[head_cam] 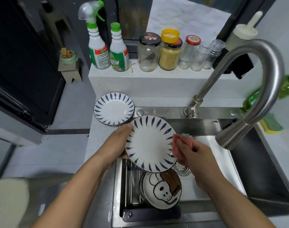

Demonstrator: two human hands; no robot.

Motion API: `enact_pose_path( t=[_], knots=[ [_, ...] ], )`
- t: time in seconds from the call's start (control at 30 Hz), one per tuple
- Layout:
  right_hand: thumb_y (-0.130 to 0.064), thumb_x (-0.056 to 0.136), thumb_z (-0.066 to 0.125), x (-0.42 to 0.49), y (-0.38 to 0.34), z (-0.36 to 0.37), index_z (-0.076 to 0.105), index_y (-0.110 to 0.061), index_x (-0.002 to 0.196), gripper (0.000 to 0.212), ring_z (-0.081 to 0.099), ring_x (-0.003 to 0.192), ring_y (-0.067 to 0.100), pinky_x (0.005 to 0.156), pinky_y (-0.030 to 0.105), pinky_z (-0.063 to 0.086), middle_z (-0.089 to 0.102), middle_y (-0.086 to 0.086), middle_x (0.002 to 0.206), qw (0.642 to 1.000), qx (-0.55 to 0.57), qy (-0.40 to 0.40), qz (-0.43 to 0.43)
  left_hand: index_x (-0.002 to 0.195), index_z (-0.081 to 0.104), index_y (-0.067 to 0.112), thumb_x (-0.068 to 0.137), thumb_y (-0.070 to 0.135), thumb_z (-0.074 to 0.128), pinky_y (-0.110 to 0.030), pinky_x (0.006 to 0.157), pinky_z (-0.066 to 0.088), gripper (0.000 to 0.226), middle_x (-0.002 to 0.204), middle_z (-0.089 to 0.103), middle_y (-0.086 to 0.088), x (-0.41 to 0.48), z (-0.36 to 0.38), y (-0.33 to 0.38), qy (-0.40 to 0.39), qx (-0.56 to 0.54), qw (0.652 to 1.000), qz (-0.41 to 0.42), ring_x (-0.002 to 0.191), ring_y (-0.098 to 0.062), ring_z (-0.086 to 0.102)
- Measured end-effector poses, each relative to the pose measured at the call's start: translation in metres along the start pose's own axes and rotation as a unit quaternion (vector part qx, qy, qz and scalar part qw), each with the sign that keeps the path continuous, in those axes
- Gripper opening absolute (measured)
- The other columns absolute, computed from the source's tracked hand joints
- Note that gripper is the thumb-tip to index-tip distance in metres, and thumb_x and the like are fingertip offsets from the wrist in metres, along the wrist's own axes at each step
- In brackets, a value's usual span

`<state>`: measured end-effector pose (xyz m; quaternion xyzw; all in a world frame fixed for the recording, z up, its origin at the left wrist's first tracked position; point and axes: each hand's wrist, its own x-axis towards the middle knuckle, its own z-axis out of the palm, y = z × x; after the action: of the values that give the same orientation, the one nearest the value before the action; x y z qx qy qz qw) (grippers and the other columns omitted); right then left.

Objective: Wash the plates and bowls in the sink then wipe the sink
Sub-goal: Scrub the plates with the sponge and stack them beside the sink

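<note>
The plate (150,143) with blue rim marks is sitting tilted above the sink (222,163), in the middle of the frame. The left hand (116,143) is gripping its left edge, with the thumb lying over the rim. At its right edge, the right hand (194,155) is pinching a pink cloth (176,150) and pressing it against the plate's face. Lower down, a cartoon bowl (161,190) is leaning in the sink.

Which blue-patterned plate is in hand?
The nearer plate, over the sink, held at its rim by the left hand; the other plate tops a stack on the counter.
</note>
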<state>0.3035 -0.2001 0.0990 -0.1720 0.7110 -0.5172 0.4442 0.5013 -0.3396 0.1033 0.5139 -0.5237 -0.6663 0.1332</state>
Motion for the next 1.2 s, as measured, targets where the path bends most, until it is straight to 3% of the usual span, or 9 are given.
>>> enact_pose_path(
  t=[0.1, 0.27, 0.37, 0.43, 0.53, 0.6, 0.83, 1.03, 1.2],
  knots=[
    [-0.019, 0.096, 0.067, -0.011, 0.001, -0.018, 0.075, -0.019, 0.114, 0.020, 0.074, 0.094, 0.023, 0.081, 0.039, 0.061, 0.077, 0.006, 0.106, 1.000, 0.005, 0.003, 0.006, 0.118, 0.070, 0.037, 0.109, 0.044, 0.039, -0.046, 0.064, 0.063, 0.033, 0.112, 0.077, 0.002, -0.031, 0.015, 0.005, 0.014, -0.057, 0.998, 0.014, 0.097, -0.022, 0.076],
    [-0.025, 0.098, 0.063, -0.038, 0.002, -0.064, 0.074, -0.019, 0.113, 0.020, 0.074, 0.098, 0.028, 0.086, 0.044, 0.062, 0.079, 0.005, 0.102, 0.999, -0.020, -0.047, 0.010, 0.116, 0.069, 0.026, 0.110, 0.038, 0.042, -0.030, 0.048, 0.054, 0.031, 0.106, 0.076, -0.006, -0.073, 0.055, 0.002, 0.058, -0.042, 0.996, 0.052, 0.081, -0.015, 0.073],
    [-0.031, 0.099, 0.059, -0.057, 0.000, -0.102, 0.076, -0.020, 0.091, 0.022, 0.072, 0.083, 0.027, 0.086, 0.045, 0.062, 0.075, 0.010, 0.084, 0.994, -0.051, -0.091, -0.027, 0.111, 0.070, 0.030, 0.110, 0.033, 0.044, -0.026, 0.080, 0.058, 0.027, 0.105, 0.077, 0.013, -0.092, 0.094, -0.003, 0.095, -0.007, 0.993, 0.072, 0.099, -0.004, 0.072],
    [-0.036, 0.099, 0.058, -0.065, 0.002, -0.124, 0.069, -0.020, 0.069, 0.036, 0.066, 0.073, 0.028, 0.085, 0.045, 0.060, 0.066, 0.008, 0.069, 0.987, -0.093, -0.114, -0.059, 0.101, 0.067, 0.034, 0.110, 0.031, 0.044, -0.008, 0.079, 0.051, 0.024, 0.093, 0.073, 0.032, -0.104, 0.120, -0.003, 0.110, 0.021, 0.991, 0.076, 0.093, 0.010, 0.066],
    [-0.030, 0.102, 0.056, -0.072, 0.012, -0.171, 0.071, -0.020, 0.071, 0.036, 0.059, 0.066, 0.023, 0.077, 0.049, 0.056, 0.061, 0.007, 0.064, 0.984, -0.122, -0.104, -0.079, 0.100, 0.067, 0.031, 0.108, 0.035, 0.046, -0.025, 0.051, 0.057, 0.023, 0.103, 0.071, 0.004, -0.118, 0.168, -0.002, 0.115, 0.020, 0.992, 0.038, 0.089, -0.013, 0.067],
    [-0.026, 0.102, 0.056, -0.070, 0.017, -0.195, 0.071, -0.004, 0.089, 0.030, 0.057, 0.064, 0.017, 0.068, 0.046, 0.055, 0.065, 0.011, 0.068, 0.988, -0.111, -0.082, -0.075, 0.106, 0.065, 0.019, 0.109, 0.031, 0.045, -0.017, 0.042, 0.050, 0.023, 0.109, 0.066, -0.012, -0.123, 0.190, -0.002, 0.134, 0.038, 0.990, 0.039, 0.083, -0.016, 0.064],
    [-0.011, 0.104, 0.050, -0.047, 0.015, -0.284, 0.062, 0.016, 0.102, 0.029, 0.064, 0.063, -0.001, 0.066, 0.024, 0.054, 0.068, 0.020, 0.081, 0.997, -0.043, -0.017, -0.067, 0.109, 0.058, 0.019, 0.109, 0.037, 0.044, -0.031, 0.045, 0.056, 0.023, 0.112, 0.055, -0.019, -0.128, 0.289, 0.008, 0.127, 0.028, 0.991, 0.007, 0.085, -0.030, 0.060],
    [-0.033, 0.104, 0.053, -0.032, 0.014, -0.307, 0.062, -0.025, 0.131, 0.029, 0.069, 0.105, 0.013, 0.080, 0.037, 0.063, 0.068, -0.004, 0.121, 0.994, -0.077, -0.068, -0.034, 0.115, 0.059, 0.016, 0.108, 0.040, 0.043, -0.028, 0.046, 0.056, 0.030, 0.102, 0.058, -0.008, -0.127, 0.333, 0.027, 0.123, 0.094, 0.987, 0.051, 0.081, -0.020, 0.061],
    [-0.020, 0.102, 0.059, -0.036, 0.004, -0.305, 0.063, -0.030, 0.104, 0.011, 0.068, 0.101, 0.014, 0.081, 0.036, 0.062, 0.069, 0.000, 0.114, 0.993, -0.062, -0.077, -0.060, 0.125, 0.056, 0.027, 0.107, 0.050, 0.039, -0.029, 0.076, 0.046, 0.034, 0.114, 0.068, -0.002, -0.129, 0.337, 0.047, 0.148, 0.236, 0.952, 0.125, 0.099, -0.021, 0.062]
  ],
)
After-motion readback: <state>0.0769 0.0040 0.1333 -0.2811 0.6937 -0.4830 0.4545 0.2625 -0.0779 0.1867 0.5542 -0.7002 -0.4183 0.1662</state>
